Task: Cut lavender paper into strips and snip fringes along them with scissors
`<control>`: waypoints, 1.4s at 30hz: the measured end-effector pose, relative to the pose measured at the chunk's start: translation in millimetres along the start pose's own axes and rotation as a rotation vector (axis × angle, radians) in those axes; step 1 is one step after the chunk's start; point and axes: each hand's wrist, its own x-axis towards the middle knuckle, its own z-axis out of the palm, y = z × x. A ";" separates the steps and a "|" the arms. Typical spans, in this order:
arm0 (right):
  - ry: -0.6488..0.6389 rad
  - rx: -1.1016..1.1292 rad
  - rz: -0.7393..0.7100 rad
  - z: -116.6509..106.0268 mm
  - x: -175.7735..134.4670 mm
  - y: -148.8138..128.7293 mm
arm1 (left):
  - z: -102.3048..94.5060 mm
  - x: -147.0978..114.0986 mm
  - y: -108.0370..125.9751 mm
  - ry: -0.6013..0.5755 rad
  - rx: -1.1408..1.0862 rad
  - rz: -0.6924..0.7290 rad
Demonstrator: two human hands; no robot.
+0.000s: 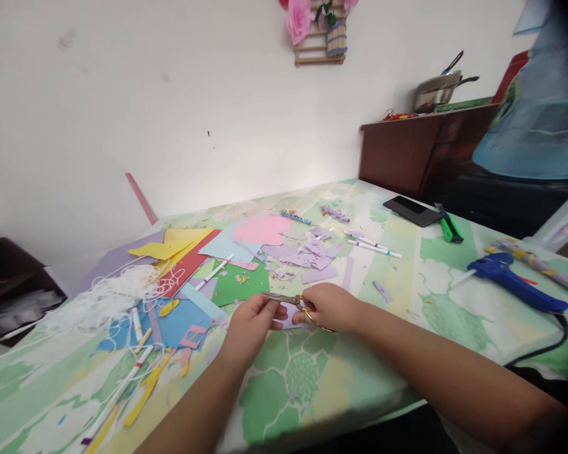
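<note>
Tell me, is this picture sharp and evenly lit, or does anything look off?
Head view: lighting is soft, the wall palest just above the table; in the head view, the upper right corner goes dark beside the jug; also in the head view, the scissors look slightly blurred.

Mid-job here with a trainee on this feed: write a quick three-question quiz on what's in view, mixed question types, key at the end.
1. Open question: what does the right hand hold?
2. True or false: the blue glue gun and the heap of white string lie on opposite sides of the right hand.
3. Multiple choice: what is the main colour of the knife beside the flat black device?
a) orange
b) green
c) purple

Key:
1. A pair of scissors.
2. True: the glue gun lies to the right, the string to the left.
3. b) green.
</note>
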 end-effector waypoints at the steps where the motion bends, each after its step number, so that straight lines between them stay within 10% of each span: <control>1: 0.004 -0.006 0.000 0.3 0.5 0.6 | 0.1 -0.2 0.1 0.001 -0.004 -0.003; 42: 0.040 -0.073 0.027 -0.7 -1.5 -1.2 | 4.7 4.5 -6.6 0.039 -0.157 -0.044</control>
